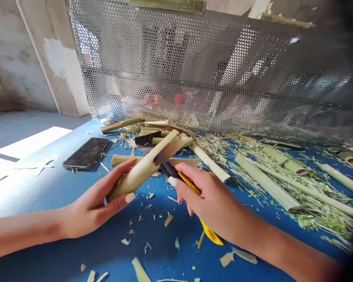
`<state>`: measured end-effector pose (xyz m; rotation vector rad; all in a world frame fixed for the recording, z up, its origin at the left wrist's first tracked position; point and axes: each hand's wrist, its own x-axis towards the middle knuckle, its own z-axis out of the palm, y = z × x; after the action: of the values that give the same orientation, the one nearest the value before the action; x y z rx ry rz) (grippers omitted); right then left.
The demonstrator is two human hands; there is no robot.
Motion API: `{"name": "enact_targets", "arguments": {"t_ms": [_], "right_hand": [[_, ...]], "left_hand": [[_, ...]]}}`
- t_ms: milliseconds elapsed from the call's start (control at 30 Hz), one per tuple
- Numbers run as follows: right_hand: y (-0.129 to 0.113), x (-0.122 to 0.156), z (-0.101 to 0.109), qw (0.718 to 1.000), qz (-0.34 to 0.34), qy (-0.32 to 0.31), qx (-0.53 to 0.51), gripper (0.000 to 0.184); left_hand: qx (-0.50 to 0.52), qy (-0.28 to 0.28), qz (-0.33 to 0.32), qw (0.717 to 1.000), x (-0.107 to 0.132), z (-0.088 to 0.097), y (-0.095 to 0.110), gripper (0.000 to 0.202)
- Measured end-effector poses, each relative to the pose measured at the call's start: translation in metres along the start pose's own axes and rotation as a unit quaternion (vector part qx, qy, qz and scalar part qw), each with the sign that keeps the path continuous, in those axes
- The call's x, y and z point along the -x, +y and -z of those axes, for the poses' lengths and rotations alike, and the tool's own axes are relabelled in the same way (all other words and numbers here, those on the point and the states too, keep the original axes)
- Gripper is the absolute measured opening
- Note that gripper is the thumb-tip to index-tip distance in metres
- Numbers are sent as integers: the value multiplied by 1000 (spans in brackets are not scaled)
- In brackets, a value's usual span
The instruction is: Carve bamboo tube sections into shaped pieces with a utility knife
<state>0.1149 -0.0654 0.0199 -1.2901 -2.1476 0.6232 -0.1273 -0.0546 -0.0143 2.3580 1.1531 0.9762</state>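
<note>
So, work surface is a blue table (111, 250), strewn with shavings (317, 207) thickest on the right, and chips across the front. Behind it stands a perforated metal screen (188, 66), with a concrete wall (23, 58) at far left and a sunlit grey floor (23, 133) beyond the table edge.

Count: one phone (86, 152), black, lying flat at left, dust on its face. One utility knife (201, 207), yellow handle. Bamboo lengths (267, 182): at least four long ones on the right, more heaped behind the hands, too overlapped for an exact count.

Held bamboo piece (141, 168) lies above the table, between the hands. Long axis runs diagonally, low end at the left hand, high end pointing up and away to the right, toward the heap.

Left hand (91, 207) is curled around the low end, fingers and thumb wrapped, not spread. Right hand (208, 203) is closed on the knife handle, whose dark front end touches the underside of the piece. Handle tail points down toward the table.
</note>
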Motion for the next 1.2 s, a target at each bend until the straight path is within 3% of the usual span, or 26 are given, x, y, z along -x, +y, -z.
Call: {"name": "enact_targets", "arguments": {"t_ms": [133,267,333,433,567,667,800,933,1000,1067,1133,1200], "right_hand": [[-19,2,9,996,77,2,44,21],[-32,16,12,985,118,26,120,25],[-33,27,8,977,102,51,181,26],[-31,43,-5,954,60,90,279,26],[-34,55,-29,932,-32,112,343,27],[-45,56,-40,938,-93,89,323,23],[-58,53,-43,962,-110,40,247,19],[-51,47,-49,993,-105,17,58,22],[-46,43,-52,989,-128,-13,-69,22],[-47,42,-55,979,-153,-23,-131,23],[-52,43,-56,985,-155,21,-67,23],[-61,46,-56,982,-151,86,78,23]], "left_hand": [[167,-58,19,984,-14,-22,11,62],[298,-44,25,953,-29,-39,20,34],[282,-31,7,959,-35,-43,23,28],[152,24,-24,988,-40,-45,24,21],[26,72,-40,996,-42,-47,23,19],[36,77,-55,995,-40,-49,24,20],[66,88,-57,992,-38,-49,21,16],[60,84,-55,993,-40,-47,16,6],[56,84,-52,993,-40,-46,15,9],[55,85,-48,994,-39,-43,17,12],[59,84,-43,994,-37,-41,20,14],[65,85,-36,994,-35,-38,22,17]]}}
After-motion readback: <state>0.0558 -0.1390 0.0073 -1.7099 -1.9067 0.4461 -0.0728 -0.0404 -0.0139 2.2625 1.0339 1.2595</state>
